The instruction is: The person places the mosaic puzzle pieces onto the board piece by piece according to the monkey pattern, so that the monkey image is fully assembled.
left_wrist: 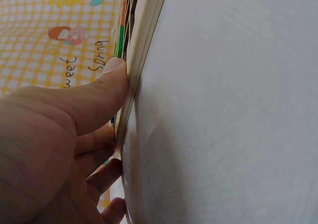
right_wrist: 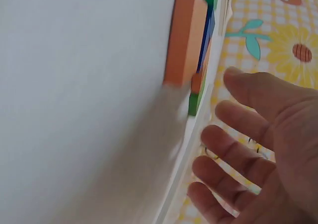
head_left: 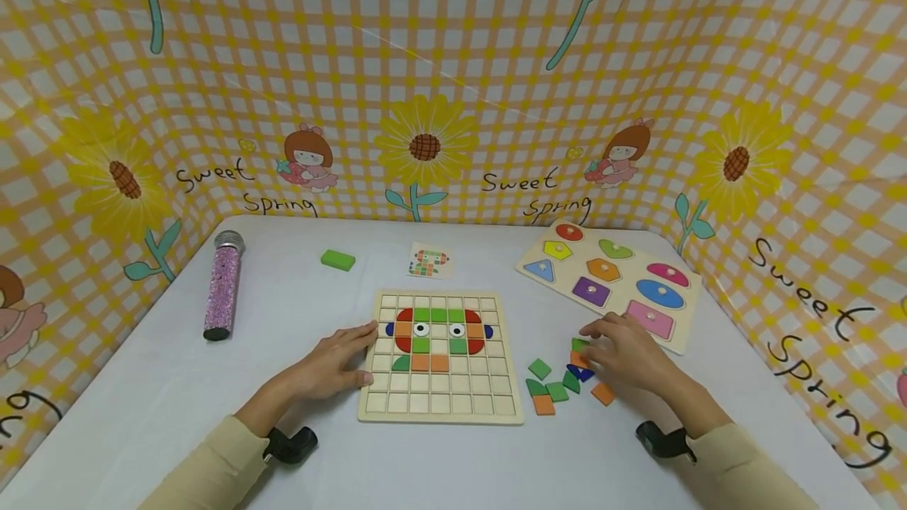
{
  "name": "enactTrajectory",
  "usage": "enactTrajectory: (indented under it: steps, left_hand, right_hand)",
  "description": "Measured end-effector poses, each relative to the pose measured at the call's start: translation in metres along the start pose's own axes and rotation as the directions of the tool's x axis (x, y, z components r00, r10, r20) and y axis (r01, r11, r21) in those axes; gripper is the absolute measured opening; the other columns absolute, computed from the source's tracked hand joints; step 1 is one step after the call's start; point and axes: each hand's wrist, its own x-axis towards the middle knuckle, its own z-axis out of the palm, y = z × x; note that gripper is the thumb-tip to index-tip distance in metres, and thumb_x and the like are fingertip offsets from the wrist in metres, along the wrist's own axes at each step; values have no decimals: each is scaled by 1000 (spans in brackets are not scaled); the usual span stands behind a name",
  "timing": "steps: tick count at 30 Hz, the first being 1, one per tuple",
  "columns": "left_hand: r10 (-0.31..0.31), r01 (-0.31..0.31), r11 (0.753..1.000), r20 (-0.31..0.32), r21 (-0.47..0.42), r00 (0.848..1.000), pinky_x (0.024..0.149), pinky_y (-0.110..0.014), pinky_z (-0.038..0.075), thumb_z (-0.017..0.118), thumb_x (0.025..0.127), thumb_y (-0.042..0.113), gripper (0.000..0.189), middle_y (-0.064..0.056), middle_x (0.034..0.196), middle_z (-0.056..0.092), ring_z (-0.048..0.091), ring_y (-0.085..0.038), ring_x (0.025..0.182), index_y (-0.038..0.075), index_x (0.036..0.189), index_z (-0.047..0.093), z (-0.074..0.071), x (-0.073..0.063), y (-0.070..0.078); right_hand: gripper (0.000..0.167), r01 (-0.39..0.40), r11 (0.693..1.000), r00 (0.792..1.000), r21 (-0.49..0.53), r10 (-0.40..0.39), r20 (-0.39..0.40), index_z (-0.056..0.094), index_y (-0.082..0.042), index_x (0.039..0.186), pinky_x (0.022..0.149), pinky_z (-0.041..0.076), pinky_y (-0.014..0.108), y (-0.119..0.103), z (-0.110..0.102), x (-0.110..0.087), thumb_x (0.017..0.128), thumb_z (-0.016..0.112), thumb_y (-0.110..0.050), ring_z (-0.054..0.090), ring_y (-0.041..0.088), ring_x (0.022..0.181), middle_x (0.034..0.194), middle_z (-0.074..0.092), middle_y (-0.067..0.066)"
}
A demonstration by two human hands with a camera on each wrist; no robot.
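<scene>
On the bench (head_left: 453, 469), the nearest loose piece, an orange square (head_left: 543, 405), lies just beside the grid board (head_left: 441, 404), at its right; a rightward slip of the board could scatter the loose pieces. The left hand (head_left: 331, 364) rests against the board's left edge, thumb apart from the fingers, which touch the rim without clamping it. Uneven pressure here could rotate the board and unseat the two orange tiles (head_left: 430, 363) laid in its grid. Right of the board, the dark-blue pieces (head_left: 581, 373) lie crowded among green and orange ones; picking one may drag its neighbours. The right hand (head_left: 627, 352) hovers over the far end of this pile, fingers apart and loosely bent, with nothing visibly held; whether the fingertips touch the green square (head_left: 579, 345) beneath cannot be told. Closing off-centre could tip that piece or pinch two together. Farther right, the knobbed shape board (head_left: 567, 270) lies close to the same hand, so a wide sweep could knock it. At the far side, the picture card (head_left: 428, 260) lies flat and loose; a brushing sleeve could displace it.
</scene>
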Motion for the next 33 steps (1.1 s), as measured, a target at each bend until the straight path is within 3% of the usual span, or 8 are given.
enactTrajectory:
  steps: [7, 18, 33]
  left_hand:
    - [0, 0, 1000, 0, 0, 1000, 108, -62, 22, 65, 88, 26, 71, -18, 155, 25, 25, -41, 140, -3, 144, 33, 0, 0, 1]
    - [4, -4, 1000, -9, 10, 1000, 108, -62, 23, 66, 88, 25, 71, -18, 155, 25, 25, -41, 140, -3, 144, 32, -2, 0, 2]
    - [-14, 14, 1000, -2, -3, 1000, 108, -62, 22, 66, 87, 27, 72, -16, 156, 24, 24, -40, 141, -2, 144, 32, 0, 0, 1]
  right_hand:
    - [26, 17, 1000, 999, -17, -17, 28, 70, -13, 103, 73, 46, 28, 17, 0, -3, 80, 74, -26, 49, 16, 91, 95, 62, 1]
    - [27, 5, 1000, 998, -25, -3, 67, 70, -12, 104, 71, 44, 29, 18, 1, 3, 80, 73, -23, 48, 17, 89, 95, 60, 2]
    - [23, 0, 1000, 1000, -21, 1, 22, 71, -13, 101, 71, 44, 29, 15, 2, 3, 80, 73, -22, 49, 19, 89, 93, 62, 3]
